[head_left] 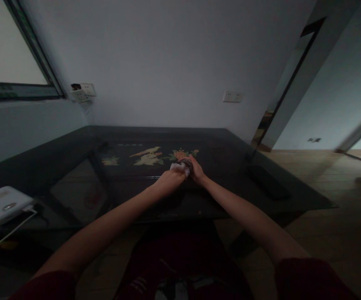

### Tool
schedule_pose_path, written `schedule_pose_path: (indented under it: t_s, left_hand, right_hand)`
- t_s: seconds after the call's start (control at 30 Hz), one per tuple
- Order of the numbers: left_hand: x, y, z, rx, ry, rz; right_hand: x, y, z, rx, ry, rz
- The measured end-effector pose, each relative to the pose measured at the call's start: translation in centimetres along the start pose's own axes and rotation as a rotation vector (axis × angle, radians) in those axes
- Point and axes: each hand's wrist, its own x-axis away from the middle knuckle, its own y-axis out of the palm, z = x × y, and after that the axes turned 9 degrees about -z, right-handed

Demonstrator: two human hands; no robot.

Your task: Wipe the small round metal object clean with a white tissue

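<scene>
Both my hands meet over the middle of the dark glass-topped table (pixel 224 166). My left hand (pixel 176 178) is closed on a crumpled white tissue (pixel 180 167), which presses against a small dark, roundish object (pixel 187 163). My right hand (pixel 196 170) wraps round that object from the right side. What the object is, I cannot make out; the tissue and my fingers cover much of it. Behind the hands, a picture of birds (pixel 149 157) and orange flowers shows on the tabletop.
A white box-shaped device (pixel 3 204) with a white cable lies at the table's left edge. On the right lies a long black object (pixel 268 182). The wall behind carries a socket (pixel 233 96) and a plugged adapter (pixel 79 95). Wooden flooring (pixel 312 166) shows at the right.
</scene>
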Motion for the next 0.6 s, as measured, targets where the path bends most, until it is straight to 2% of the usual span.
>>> schedule_pose_path:
  t_s: [0.1, 0.27, 0.4, 0.5, 0.6]
  left_hand:
    - [-0.2, -0.4, 0.6, 0.151, -0.062, 0.012]
    - [-1.3, 0.1, 0.7, 0.616, -0.134, 0.262]
    - [-1.9, 1.0, 0.5, 0.872, -0.172, 0.367]
    - [-1.9, 1.3, 0.6, 0.855, -0.164, 0.385]
    - [-1.5, 0.9, 0.8, 0.642, -0.136, 0.315]
  right_hand:
    - [0.2, 0.2, -0.4, 0.054, -0.011, -0.024]
    - [0.2, 0.2, -0.5, 0.009, 0.005, -0.009]
    - [0.0, 0.2, -0.3, -0.052, 0.021, 0.049]
    - [-0.1, 0.3, -0.3, -0.089, 0.042, 0.104]
    - [0.0, 0.2, -0.3, -0.127, 0.05, 0.111]
